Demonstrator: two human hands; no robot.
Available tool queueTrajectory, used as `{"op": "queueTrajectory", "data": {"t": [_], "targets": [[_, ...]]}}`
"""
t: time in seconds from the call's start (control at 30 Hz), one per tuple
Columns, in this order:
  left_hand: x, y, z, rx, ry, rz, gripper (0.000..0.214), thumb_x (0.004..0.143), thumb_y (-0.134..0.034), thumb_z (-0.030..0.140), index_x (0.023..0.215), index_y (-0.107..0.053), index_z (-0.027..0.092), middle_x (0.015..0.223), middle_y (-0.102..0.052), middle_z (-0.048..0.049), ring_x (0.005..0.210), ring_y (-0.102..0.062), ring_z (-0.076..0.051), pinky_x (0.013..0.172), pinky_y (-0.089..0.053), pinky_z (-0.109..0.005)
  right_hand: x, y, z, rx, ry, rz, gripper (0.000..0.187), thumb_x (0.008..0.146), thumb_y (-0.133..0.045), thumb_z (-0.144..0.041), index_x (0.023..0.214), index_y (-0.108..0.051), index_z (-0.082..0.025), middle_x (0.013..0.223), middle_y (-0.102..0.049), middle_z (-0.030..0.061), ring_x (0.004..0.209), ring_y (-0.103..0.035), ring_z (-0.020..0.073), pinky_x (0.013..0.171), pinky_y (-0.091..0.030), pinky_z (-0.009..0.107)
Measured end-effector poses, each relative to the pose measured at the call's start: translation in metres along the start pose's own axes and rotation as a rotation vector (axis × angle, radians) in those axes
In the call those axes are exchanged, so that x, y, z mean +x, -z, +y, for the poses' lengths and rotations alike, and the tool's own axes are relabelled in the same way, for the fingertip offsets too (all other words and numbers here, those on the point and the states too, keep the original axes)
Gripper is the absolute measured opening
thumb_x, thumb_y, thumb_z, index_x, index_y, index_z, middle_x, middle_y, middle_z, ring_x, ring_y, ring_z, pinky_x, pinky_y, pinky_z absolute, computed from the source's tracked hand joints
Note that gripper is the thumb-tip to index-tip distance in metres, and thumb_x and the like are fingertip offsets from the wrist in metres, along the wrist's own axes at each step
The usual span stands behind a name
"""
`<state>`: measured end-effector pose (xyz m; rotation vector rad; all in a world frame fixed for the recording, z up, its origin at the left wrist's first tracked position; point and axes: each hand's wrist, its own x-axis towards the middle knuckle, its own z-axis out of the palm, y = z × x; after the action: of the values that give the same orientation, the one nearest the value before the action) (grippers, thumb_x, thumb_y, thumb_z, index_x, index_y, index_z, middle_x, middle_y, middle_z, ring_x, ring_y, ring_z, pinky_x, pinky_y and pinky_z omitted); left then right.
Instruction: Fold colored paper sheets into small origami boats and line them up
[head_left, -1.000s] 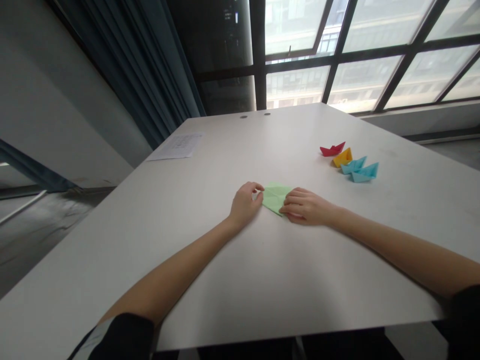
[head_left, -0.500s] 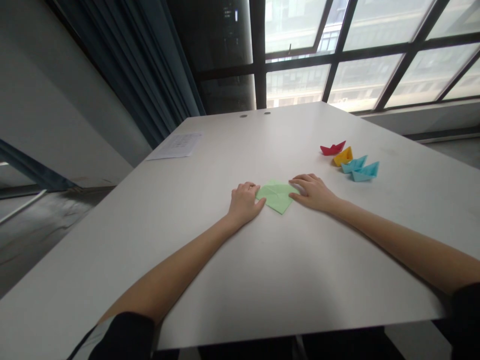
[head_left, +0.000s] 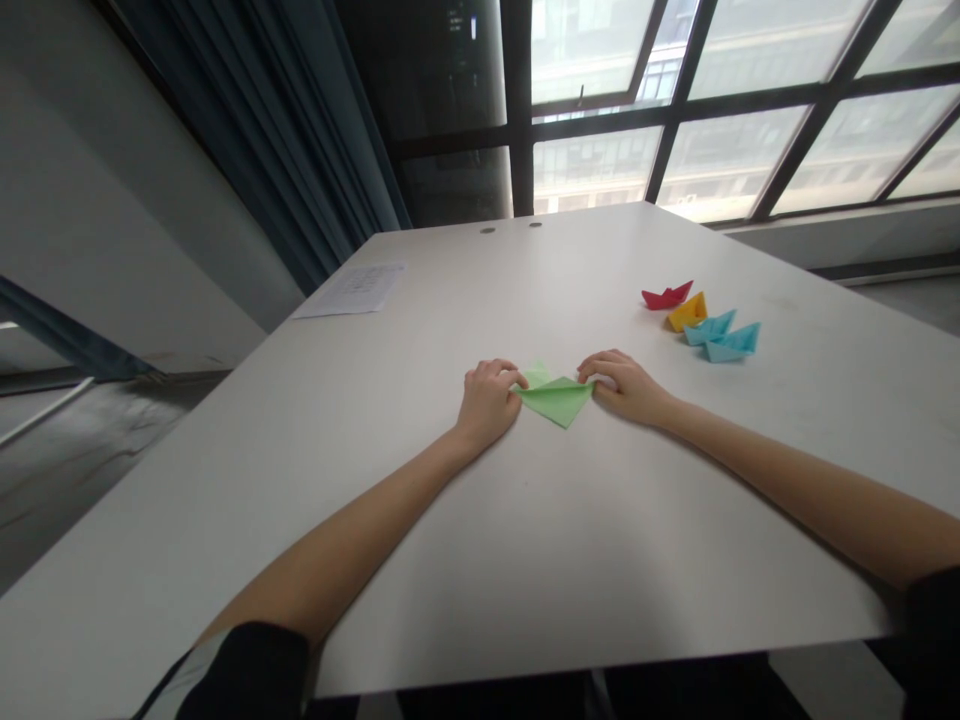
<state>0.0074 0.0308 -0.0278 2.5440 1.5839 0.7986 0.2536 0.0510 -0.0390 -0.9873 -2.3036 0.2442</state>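
Note:
A light green folded paper [head_left: 559,402] lies near the middle of the white table, a pointed corner towards me. Its far layer stands partly lifted behind a crosswise crease. My left hand [head_left: 491,394] grips the paper's left corner between thumb and fingers. At the opposite corner, my right hand [head_left: 624,385] pinches the paper the same way. The fingertips of both hands partly cover the corners.
To the right stand several folded paper boats: a red boat [head_left: 667,296], a yellow boat [head_left: 688,313] and two light blue boats, the nearest blue boat [head_left: 733,344] overlapping its neighbour. A printed sheet [head_left: 355,291] lies on the table [head_left: 480,560] at the far left edge.
The green paper lay flatter before; now it is bent up along a crosswise crease. Both hands have closed their fingers on its side corners. The boats have not moved.

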Motion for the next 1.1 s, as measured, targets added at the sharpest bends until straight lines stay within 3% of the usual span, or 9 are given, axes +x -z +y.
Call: {"op": "queueTrajectory", "data": {"t": [0.13,0.33,0.53,0.77,1.1], "targets": [[0.000,-0.001,-0.001,0.002,-0.021,-0.025,0.028,0.070,-0.048,0.006,0.078,-0.068,0.024,0.102,-0.061,-0.0034,0.101,-0.047,-0.022,0.086,-0.034,-0.039,-0.002,0.001,-0.002,-0.051,0.048,-0.050,0.032,0.070,-0.041,-0.004,0.082,-0.066,-0.021,0.097,-0.064,0.0054,0.092,-0.055,0.0218,0.084,-0.039,0.040],[0.000,0.003,0.005,0.065,-0.074,-0.059,0.023,0.077,-0.048,0.015,0.076,-0.070,0.022,0.091,-0.065,-0.0041,0.092,-0.049,-0.022,0.083,-0.033,-0.040,-0.002,0.005,-0.013,-0.146,0.071,-0.083,0.019,0.080,-0.048,-0.019,0.083,-0.066,-0.020,0.089,-0.065,0.0061,0.088,-0.054,0.0214,0.081,-0.038,0.038],[-0.002,0.004,0.012,0.120,-0.133,-0.045,0.026,0.077,-0.055,0.041,0.082,-0.069,0.019,0.090,-0.064,-0.0066,0.092,-0.050,-0.024,0.082,-0.033,-0.041,-0.001,0.006,-0.026,-0.177,0.090,-0.116,0.020,0.081,-0.053,-0.033,0.089,-0.065,-0.020,0.088,-0.066,0.0066,0.088,-0.055,0.0215,0.081,-0.037,0.037],[-0.003,0.006,0.017,0.144,-0.242,-0.126,0.023,0.083,-0.048,0.033,0.088,-0.067,0.021,0.088,-0.063,-0.0059,0.085,-0.054,-0.020,0.077,-0.034,-0.036,0.000,0.005,-0.034,-0.185,0.108,-0.172,0.032,0.081,-0.053,-0.041,0.103,-0.064,-0.020,0.095,-0.065,0.0088,0.091,-0.056,0.0225,0.082,-0.037,0.037],[0.008,0.001,-0.003,0.190,-0.036,-0.056,0.022,0.082,-0.048,0.029,0.074,-0.066,0.019,0.078,-0.064,-0.0064,0.080,-0.056,-0.021,0.076,-0.034,-0.036,0.000,0.001,-0.026,-0.241,0.039,-0.160,0.035,0.083,-0.050,-0.044,0.107,-0.063,-0.021,0.099,-0.063,0.0094,0.093,-0.055,0.0235,0.082,-0.037,0.038]]}}
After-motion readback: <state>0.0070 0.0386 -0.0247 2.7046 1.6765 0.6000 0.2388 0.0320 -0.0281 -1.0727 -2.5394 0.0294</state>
